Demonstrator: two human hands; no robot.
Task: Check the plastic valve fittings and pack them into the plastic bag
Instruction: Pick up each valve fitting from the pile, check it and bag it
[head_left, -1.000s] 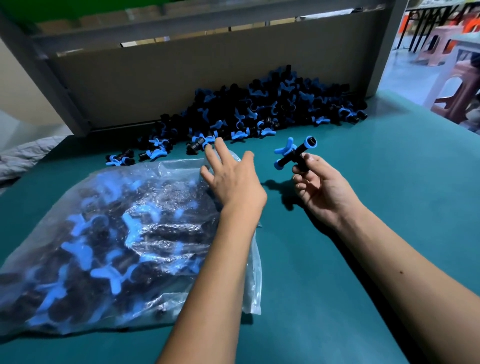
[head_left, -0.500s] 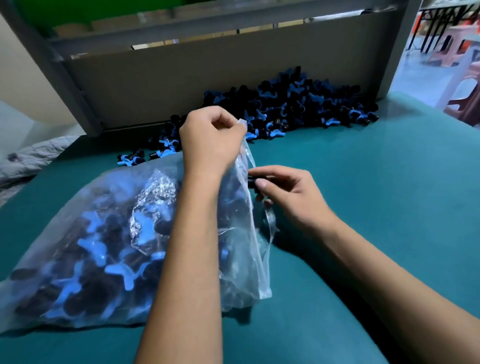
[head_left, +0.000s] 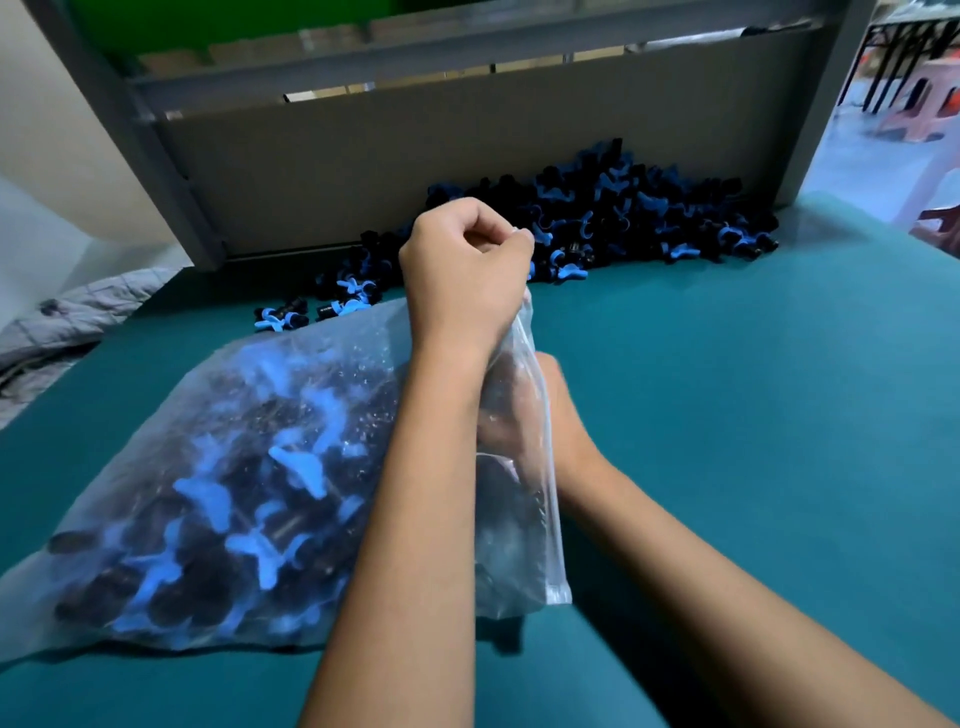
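A clear plastic bag (head_left: 234, 467) packed with black valve fittings with blue handles lies on the teal table (head_left: 753, 415). My left hand (head_left: 462, 275) grips the edge of the bag's mouth and holds it lifted. My right hand (head_left: 563, 415) reaches into the mouth; its fingers are blurred behind the plastic, so I cannot see whether they hold a fitting. A big pile of loose fittings (head_left: 623, 218) lies at the back of the table, beyond my left hand.
A few stray fittings (head_left: 291, 314) sit left of the pile, just behind the bag. A grey panel and metal frame (head_left: 363, 171) close the table's far side. Grey cloth (head_left: 67, 317) lies off the left edge. Plastic stools (head_left: 924, 114) stand far right.
My left hand went from lying on the bag to gripping and lifting its mouth. My right hand, holding a fitting a second ago, has moved left and down into the bag.
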